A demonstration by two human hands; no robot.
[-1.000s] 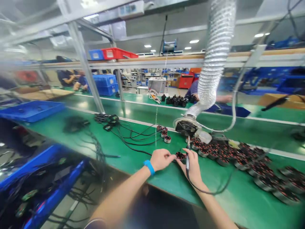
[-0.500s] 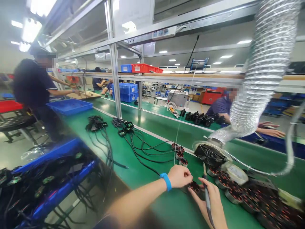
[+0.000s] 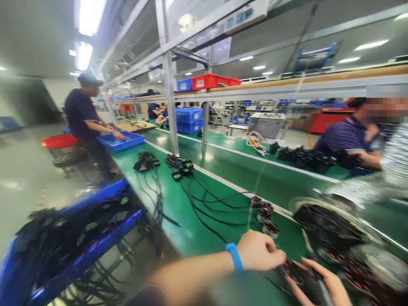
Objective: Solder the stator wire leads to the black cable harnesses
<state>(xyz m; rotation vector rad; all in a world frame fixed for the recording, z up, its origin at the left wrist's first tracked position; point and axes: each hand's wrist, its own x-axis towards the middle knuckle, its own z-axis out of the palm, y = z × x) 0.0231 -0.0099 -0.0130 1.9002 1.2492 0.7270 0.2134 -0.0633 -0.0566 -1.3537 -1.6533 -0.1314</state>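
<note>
Copper-red windings and black show on the small round part (image 3: 293,272), low in the view, near the surface's near edge; whether it rests there or is lifted, I cannot tell. The left hand (image 3: 259,253) has thumb and forefinger pressed together at its rim, though anything thin between them is hidden. The right hand (image 3: 330,284) clasps a pen-like tool (image 3: 321,287), its fingers also bracketing the part. It is probably rigid and dense for its size, with delicate windings, so the outer rim seems the safest hold. Just beyond the right hand, a black fan (image 3: 328,225) and more wound parts (image 3: 357,267) crowd that side. A short row of similar parts (image 3: 266,216) sits by the far edge of the green surface (image 3: 204,238). Loose black cables (image 3: 204,212) trail toward the left wrist and could snag. Off the near edge stands a blue bin (image 3: 108,191), heaped with cabled pieces.
</note>
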